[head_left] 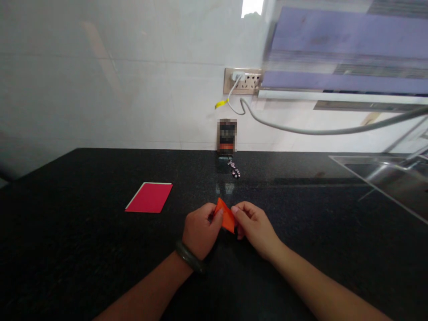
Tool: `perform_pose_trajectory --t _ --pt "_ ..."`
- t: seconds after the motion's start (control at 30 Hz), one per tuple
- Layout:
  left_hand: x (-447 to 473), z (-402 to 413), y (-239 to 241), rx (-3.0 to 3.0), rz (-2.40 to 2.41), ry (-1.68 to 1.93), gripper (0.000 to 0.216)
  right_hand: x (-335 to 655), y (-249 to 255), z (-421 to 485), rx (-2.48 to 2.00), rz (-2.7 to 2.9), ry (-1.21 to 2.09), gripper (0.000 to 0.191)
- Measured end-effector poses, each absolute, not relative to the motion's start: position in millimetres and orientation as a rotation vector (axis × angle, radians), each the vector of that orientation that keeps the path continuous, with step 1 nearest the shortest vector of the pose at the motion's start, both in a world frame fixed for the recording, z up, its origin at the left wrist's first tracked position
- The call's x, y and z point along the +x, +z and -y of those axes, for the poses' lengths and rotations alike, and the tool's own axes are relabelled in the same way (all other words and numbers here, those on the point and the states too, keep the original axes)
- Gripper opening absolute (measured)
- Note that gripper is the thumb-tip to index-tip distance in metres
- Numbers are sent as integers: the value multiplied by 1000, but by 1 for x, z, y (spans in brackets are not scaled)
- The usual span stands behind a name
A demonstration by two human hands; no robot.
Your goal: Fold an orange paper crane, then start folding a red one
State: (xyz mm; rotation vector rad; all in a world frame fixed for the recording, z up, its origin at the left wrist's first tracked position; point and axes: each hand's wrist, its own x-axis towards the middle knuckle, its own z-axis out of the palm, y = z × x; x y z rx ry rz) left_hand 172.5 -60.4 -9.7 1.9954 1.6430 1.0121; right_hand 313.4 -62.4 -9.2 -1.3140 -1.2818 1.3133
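A small piece of folded orange paper (227, 219) is held between my two hands, just above the dark countertop. My left hand (201, 226), with a dark bangle at the wrist, pinches its left side, the thumb lying on the paper's face. At its right edge my right hand (253, 224) is closed, thumb and forefinger pressed together on the paper. The fingers behind the paper are partly hidden. To the left, a stack of red paper sheets (149, 198) with a white edge lies flat on the counter.
Against the tiled wall leans a phone (226, 137) with a beaded strap (234, 169). Above it, a white cable (301, 130) runs from a wall socket (243, 81) to the right. A sink (377, 174) is set into the black counter (83, 249) at right.
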Motion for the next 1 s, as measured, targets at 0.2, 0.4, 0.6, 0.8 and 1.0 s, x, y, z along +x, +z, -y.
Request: perform_pose_trajectory --t 0.2,0.4,0.6,0.8,1.0 --pt "177 59 -13 1556 -1332 1113 17 314 -11 61 -1114 1089 1515 28" --pt "180 56 -12 1283 -1186 1090 16 312 -8 63 -1169 1211 1416 25" --pt "180 58 -13 1482 -1310 1137 14 311 -15 63 -1350 1381 1061 10" --pt "180 61 -18 1647 -1355 1093 19 316 -16 61 -1404 1501 916 11" --pt "179 64 -15 2004 -1476 1055 23 313 -17 59 -1498 1534 890 17"
